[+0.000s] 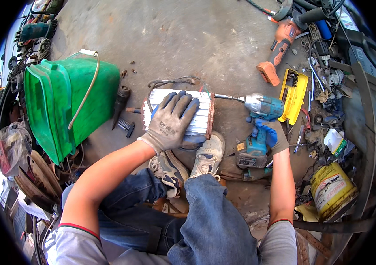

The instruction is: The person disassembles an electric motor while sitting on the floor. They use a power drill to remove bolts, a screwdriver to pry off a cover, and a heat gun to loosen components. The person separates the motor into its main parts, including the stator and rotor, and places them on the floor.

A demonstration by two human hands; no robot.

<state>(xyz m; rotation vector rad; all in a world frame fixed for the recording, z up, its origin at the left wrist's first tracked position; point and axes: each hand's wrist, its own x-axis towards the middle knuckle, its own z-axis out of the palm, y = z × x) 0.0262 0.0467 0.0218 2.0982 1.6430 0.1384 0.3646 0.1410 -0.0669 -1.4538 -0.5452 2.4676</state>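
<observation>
Your left hand (pixel 170 121) presses flat on the finned motor (pixel 179 114) (gloved, fingers spread), just right of the green bucket (pixel 60 104); your right hand (pixel 267 134) grips the drill (pixel 261 119) at the motor's right end.

a stained concrete floor (pixel 205 39) is lit by daylight. a green bucket (pixel 64 104) is tipped at nine o'clock; tool clutter (pixel 329 75) is heaped at two o'clock.

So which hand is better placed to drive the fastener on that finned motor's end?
Right. The right hand grips the blue impact driver, its bit at the finned motor end plate. The left hand lies flat on top, steadying it.
</observation>
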